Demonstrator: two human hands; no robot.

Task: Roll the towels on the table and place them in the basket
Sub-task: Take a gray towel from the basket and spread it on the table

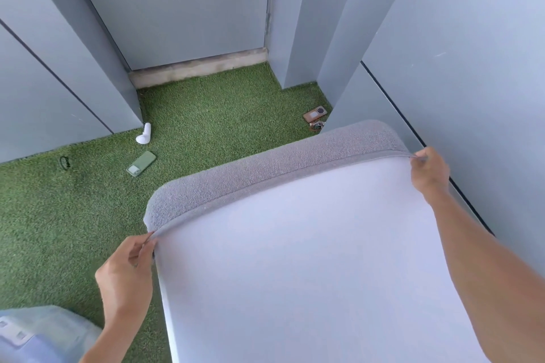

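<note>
Towel (265,174): soft, light, limp; draping over the table's (295,259) 12 o'clock edge.
Left hand (126,271): pinching the 9 o'clock corner.
Right hand (429,169): pinching the 2 o'clock corner.

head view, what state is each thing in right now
grey towel: draped over the far edge of the white table, corners pinched
left hand: fingers pinch the towel's left corner
right hand: fingers pinch the right corner
green phone: lying flat on the grass
brown phone: lying on the grass by the wall
</note>
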